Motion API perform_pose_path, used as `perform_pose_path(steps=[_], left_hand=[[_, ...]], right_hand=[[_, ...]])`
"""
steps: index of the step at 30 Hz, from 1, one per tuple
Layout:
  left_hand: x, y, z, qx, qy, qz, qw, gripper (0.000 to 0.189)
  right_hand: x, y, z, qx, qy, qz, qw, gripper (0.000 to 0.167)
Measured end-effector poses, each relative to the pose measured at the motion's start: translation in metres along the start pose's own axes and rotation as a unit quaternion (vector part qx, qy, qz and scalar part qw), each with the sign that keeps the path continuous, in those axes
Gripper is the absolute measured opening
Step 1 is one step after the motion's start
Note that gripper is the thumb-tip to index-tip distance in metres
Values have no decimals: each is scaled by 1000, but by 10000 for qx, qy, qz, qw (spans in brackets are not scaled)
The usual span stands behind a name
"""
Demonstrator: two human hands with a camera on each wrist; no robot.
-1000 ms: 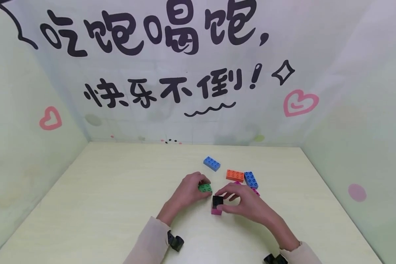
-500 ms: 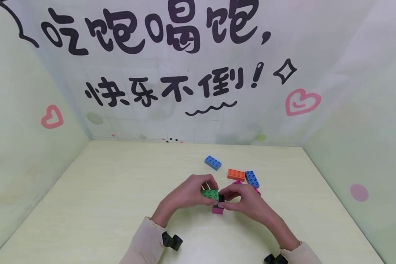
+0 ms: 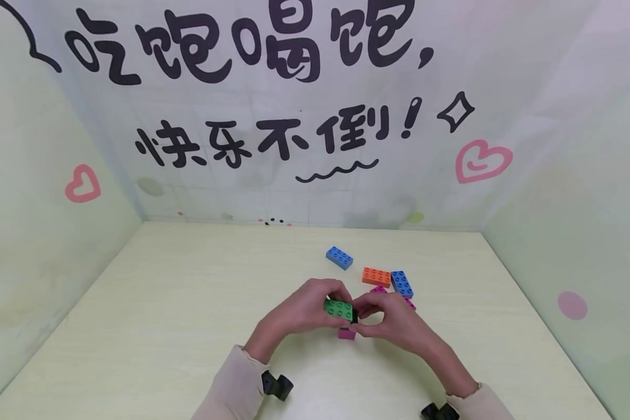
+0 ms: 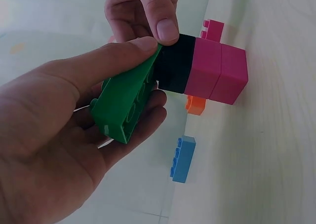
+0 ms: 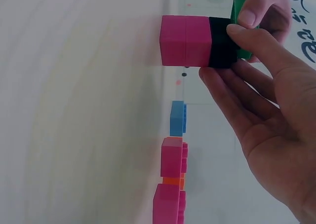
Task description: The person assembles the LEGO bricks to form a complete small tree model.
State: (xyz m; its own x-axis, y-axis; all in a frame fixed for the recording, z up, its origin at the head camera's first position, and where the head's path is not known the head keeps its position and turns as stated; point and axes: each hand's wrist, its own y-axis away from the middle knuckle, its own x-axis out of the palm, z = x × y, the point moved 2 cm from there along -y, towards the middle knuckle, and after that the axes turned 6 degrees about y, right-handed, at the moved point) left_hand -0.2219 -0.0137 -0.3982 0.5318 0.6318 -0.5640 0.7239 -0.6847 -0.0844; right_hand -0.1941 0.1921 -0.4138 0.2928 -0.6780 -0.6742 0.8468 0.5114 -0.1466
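Observation:
My left hand [image 3: 305, 308] pinches a green toy brick [image 3: 338, 310] between thumb and fingers. Tilted, with its hollow underside showing in the left wrist view, the brick meets the top of a black brick [image 4: 177, 63]. Below the black brick are two pink bricks [image 5: 185, 40], stacked into one upright column on the table. The thumb and fingers of my right hand [image 3: 396, 319] grip the black brick from the right side. In the head view the hands and green brick cover most of the column.
Behind the hands lie a blue brick [image 3: 339, 257], an orange brick [image 3: 376, 277] and a second blue brick [image 3: 402, 284]. Loose pink bricks [image 5: 171, 157] lie near them, partly hidden by my right hand in the head view. A printed backdrop [image 3: 231, 198] borders the table.
My left hand has carried the green brick rightward, from beside the column to over the black brick's top. My right hand has stayed at the black brick.

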Motion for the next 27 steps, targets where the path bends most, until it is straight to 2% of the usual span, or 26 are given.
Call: perform_pose_path(steps=[6, 14, 19, 27], left_hand=[[-2, 1, 1, 121, -147, -11, 9998, 34], [-3, 1, 7, 181, 87, -19, 9998, 32], [-3, 0, 8, 254, -1, -3, 9997, 32], [0, 0, 5, 111, 33, -94, 9999, 30]], right_hand=[[0, 0, -2, 17, 125, -34, 9999, 34], [1, -1, -4, -129, 118, -31, 9998, 33], [1, -1, -3, -31, 103, 16, 9999, 32], [-1, 0, -3, 60, -26, 36, 10000, 33]])
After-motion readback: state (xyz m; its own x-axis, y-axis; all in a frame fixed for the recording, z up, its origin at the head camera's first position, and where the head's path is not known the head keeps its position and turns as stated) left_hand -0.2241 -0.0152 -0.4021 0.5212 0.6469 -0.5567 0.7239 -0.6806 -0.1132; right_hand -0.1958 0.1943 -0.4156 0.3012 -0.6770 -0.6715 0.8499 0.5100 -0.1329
